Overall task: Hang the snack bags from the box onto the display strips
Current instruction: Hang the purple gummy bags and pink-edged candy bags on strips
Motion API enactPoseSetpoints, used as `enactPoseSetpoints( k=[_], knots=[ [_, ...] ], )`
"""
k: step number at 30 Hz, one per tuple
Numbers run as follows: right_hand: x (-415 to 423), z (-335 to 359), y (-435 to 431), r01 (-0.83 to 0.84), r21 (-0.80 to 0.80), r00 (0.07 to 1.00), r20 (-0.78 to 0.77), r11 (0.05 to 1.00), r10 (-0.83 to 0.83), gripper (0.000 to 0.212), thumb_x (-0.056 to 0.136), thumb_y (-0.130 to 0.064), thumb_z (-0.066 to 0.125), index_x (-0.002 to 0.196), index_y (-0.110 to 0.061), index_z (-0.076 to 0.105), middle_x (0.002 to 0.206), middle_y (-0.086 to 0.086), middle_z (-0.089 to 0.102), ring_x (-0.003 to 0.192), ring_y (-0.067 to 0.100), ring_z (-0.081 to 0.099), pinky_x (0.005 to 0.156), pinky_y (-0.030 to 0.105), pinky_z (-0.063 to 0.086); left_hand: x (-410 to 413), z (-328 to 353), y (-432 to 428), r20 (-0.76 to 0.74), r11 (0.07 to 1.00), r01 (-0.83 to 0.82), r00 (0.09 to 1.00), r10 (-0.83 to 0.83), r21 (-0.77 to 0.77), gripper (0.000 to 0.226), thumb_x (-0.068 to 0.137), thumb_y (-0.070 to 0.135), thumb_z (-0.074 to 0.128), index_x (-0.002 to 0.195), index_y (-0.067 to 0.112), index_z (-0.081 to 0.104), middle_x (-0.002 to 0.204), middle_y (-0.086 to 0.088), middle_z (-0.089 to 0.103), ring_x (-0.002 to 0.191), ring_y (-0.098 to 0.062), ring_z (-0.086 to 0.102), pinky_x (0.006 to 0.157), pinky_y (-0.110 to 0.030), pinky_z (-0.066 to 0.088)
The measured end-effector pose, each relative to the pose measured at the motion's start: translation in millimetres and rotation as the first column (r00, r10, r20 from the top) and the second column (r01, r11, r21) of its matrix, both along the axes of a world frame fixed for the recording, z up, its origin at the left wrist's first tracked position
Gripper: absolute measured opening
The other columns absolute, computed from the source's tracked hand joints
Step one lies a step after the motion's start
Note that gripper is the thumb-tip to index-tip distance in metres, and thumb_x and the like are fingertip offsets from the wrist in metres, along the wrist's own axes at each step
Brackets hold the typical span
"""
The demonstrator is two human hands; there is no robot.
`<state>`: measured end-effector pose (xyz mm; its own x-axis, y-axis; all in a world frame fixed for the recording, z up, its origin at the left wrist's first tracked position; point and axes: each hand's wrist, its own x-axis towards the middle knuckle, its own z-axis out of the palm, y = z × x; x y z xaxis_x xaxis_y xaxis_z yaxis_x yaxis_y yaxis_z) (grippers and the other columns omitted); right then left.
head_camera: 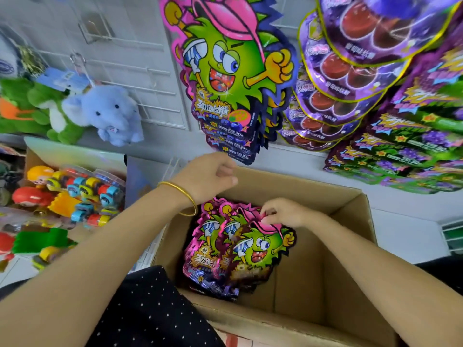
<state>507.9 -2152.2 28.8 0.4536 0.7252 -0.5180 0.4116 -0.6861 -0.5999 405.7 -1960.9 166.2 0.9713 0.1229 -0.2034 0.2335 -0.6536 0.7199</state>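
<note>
Right hand [283,213] pinches the upper edge of the top bag [260,246] between thumb and fingertips. Left hand [213,176] hovers over the far left corner of the box [313,194], fingers loosely curled and grasping nothing; a gold bangle [184,196] sits on its wrist.

The top bag lies on a stack of snack bags [200,256] that leans against the left inner wall of the box. The right half of the box floor is bare cardboard, bounded by the upright right wall. All four flaps stand open.

Above the far rim, the hanging bags [230,71] overlap in a single column; the lowest tip ends just above the left hand. Purple bags [350,71] hang just to the right, with green-and-purple bags [413,136] beyond them.

On the left, a plush elephant [107,111] hangs on a wire grid [130,61], above toy packs [87,194].
</note>
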Motion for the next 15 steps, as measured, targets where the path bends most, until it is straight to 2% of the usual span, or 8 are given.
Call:
enactPoseSetpoints(
  k=[2,3,5,8,11,13,15],
  knots=[
    [1,43,3,0.011,0.101,0.999,-0.049,0.995,-0.006,0.011,0.086,-0.014,0.064,0.095,-0.007,0.067,0.075,-0.004,0.056,0.062,-0.006,0.048,0.055,0.009,0.033,-5,-6,-7,-0.135,0.991,0.124,0.984,-0.117,0.044,0.041,0.086,0.026,0.061,0.124,0.014,0.052,0.123,-0.004,0.059,0.106,-0.012,0.056,0.093,-0.018,0.038],
    [-1,63,5,0.017,0.149,0.998,-0.065,0.989,-0.008,0.004,0.086,-0.013,0.065,0.089,-0.011,0.066,0.068,-0.007,0.053,0.055,-0.006,0.046,0.054,0.01,0.033,-7,-9,-11,-0.196,0.983,0.171,0.968,-0.156,0.063,0.046,0.085,0.029,0.061,0.127,0.013,0.05,0.127,-0.005,0.057,0.109,-0.014,0.055,0.095,-0.02,0.038],
    [-5,96,9,0.057,0.244,0.996,-0.079,0.968,-0.039,0.005,0.084,-0.011,0.066,0.081,-0.015,0.065,0.062,-0.008,0.05,0.049,-0.003,0.042,0.053,0.013,0.032,-8,-12,-15,-0.235,0.962,0.231,0.953,-0.192,0.147,0.047,0.084,0.03,0.062,0.125,0.011,0.051,0.126,-0.008,0.057,0.113,-0.019,0.054,0.097,-0.025,0.04],
    [-11,131,11,0.139,0.348,0.99,-0.065,0.927,-0.124,0.006,0.084,-0.011,0.067,0.082,-0.006,0.065,0.049,-0.014,0.051,0.045,-0.004,0.044,0.05,0.007,0.032,-6,-7,-13,-0.122,0.938,0.214,0.975,-0.187,0.273,0.028,0.085,0.022,0.061,0.104,0.002,0.06,0.106,-0.014,0.063,0.102,-0.028,0.056,0.084,-0.031,0.04],
    [-12,152,3,0.218,0.422,0.976,-0.093,0.88,-0.197,0.004,0.082,-0.014,0.069,0.085,-0.017,0.069,0.065,-0.014,0.064,0.06,-0.009,0.055,0.061,0.004,0.039,-4,8,0,0.008,0.971,0.116,0.993,-0.12,0.209,0.022,0.083,0.019,0.062,0.09,-0.002,0.064,0.091,-0.016,0.064,0.09,-0.028,0.058,0.078,-0.031,0.041],
    [-11,161,-3,0.254,0.47,0.965,-0.072,0.845,-0.251,0.012,0.082,-0.015,0.07,0.071,-0.021,0.069,0.058,-0.014,0.057,0.055,-0.005,0.049,0.057,0.012,0.035,-6,19,9,0.077,0.987,0.049,0.995,-0.061,0.155,0.018,0.083,0.017,0.062,0.082,-0.001,0.063,0.074,-0.009,0.058,0.073,-0.019,0.052,0.068,-0.023,0.04],
    [-12,169,-4,0.287,0.509,0.951,-0.051,0.812,-0.304,0.02,0.084,-0.013,0.067,0.065,-0.02,0.064,0.05,-0.019,0.05,0.047,-0.006,0.043,0.052,0.009,0.029,-9,28,15,0.123,0.994,0.01,0.992,-0.023,0.109,0.012,0.084,0.01,0.062,0.074,0.005,0.059,0.062,0.002,0.047,0.062,-0.01,0.043,0.056,-0.011,0.033]
  ],
)
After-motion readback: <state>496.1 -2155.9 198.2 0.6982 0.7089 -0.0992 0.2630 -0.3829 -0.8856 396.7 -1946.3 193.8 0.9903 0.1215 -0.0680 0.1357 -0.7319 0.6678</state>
